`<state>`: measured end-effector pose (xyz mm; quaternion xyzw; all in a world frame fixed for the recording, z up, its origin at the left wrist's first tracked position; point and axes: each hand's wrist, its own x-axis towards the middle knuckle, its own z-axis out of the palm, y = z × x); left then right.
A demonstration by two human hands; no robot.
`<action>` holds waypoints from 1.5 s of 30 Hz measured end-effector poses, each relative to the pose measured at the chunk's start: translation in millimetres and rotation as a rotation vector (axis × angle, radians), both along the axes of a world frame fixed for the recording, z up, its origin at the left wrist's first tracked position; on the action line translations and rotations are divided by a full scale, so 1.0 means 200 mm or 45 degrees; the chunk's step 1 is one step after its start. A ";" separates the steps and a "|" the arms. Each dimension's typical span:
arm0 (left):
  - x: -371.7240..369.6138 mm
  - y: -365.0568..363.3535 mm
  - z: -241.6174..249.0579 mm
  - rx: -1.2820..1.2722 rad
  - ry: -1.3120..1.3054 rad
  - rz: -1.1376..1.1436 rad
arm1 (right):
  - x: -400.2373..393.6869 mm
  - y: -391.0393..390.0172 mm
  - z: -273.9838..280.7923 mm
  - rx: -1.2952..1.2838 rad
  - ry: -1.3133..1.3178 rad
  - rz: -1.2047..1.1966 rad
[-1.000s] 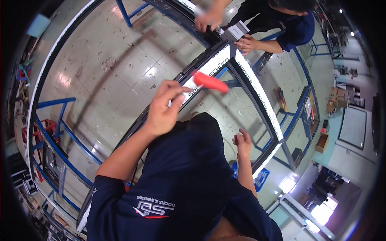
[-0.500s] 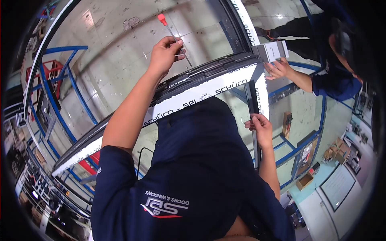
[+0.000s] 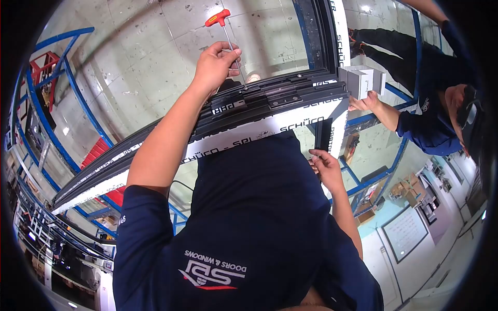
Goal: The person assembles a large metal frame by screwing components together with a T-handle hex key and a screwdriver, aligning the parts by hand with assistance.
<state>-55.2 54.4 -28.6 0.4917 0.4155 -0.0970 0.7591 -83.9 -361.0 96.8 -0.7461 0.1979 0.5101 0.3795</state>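
My left hand [image 3: 215,66] pinches the thin shaft of a T-handle hex key [image 3: 218,18] whose red handle points away from me. The lower end of the shaft runs down to the black inner edge of a door or window frame [image 3: 249,136] covered in white printed film; its tip is hard to make out. Close to my body, below the frame corner, my right hand [image 3: 327,168] has its fingers curled together. Whatever may be between them is too small to tell.
At the right, another person's hand [image 3: 367,101] holds a grey block [image 3: 362,83] against the frame corner. Blue metal stands [image 3: 85,103] are on both sides. A whiteboard [image 3: 404,234] and cardboard boxes [image 3: 410,189] are at the lower right.
My view has shifted and the hex key has turned, so its T-shaped handle now shows side-on. My right hand has drawn away from the frame's side bar towards my body.
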 end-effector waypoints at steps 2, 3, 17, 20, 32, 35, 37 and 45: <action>0.00 0.00 -0.02 -0.006 -0.031 0.031 | 0.02 0.01 0.01 -0.020 0.024 0.024; 0.01 0.00 -0.02 -0.011 -0.029 0.038 | 0.02 0.01 0.00 -0.031 0.039 0.040; 0.00 0.04 -0.01 -0.082 -0.051 -0.139 | 0.03 0.04 0.01 -0.093 -0.016 0.156; 0.01 0.06 0.01 -0.122 -0.052 -0.184 | 0.02 0.04 0.01 -0.108 -0.017 0.124; -0.01 0.10 0.02 -0.141 -0.170 -0.326 | 0.54 0.76 0.43 0.297 -0.568 0.415; 0.00 0.11 0.00 -0.152 -0.171 -0.354 | 0.78 1.14 0.13 0.302 -0.781 0.596; -0.01 0.11 -0.01 -0.164 -0.183 -0.355 | 0.89 1.38 -0.16 0.326 -0.404 0.268; -0.03 0.11 -0.02 -0.241 -0.159 -0.314 | 0.86 1.89 -0.42 0.659 0.150 -0.474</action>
